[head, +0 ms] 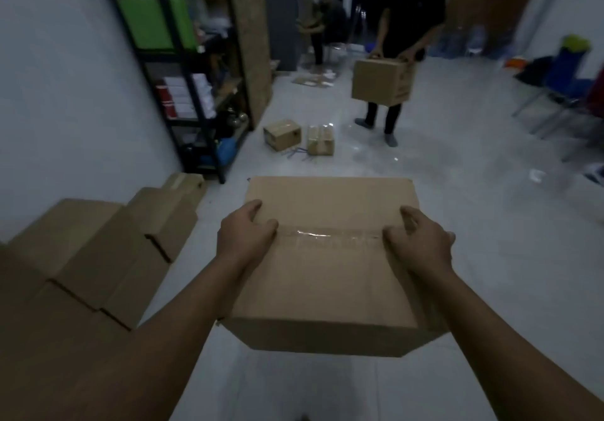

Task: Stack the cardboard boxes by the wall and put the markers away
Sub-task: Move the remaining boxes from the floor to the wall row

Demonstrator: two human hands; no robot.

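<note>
A storeroom: a black shelf rack (183, 71) stands far left, cardboard boxes (98, 250) are stacked along the left wall, and 2 boxes (299, 139) sit on the floor

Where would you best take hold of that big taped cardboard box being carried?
By its two short ends, one hand from each side, as now: the left hand and right hand grip the big taped cardboard box at opposite ends of the tape seam. It looks too wide for one hand, and its flat top offers no handle.
</note>
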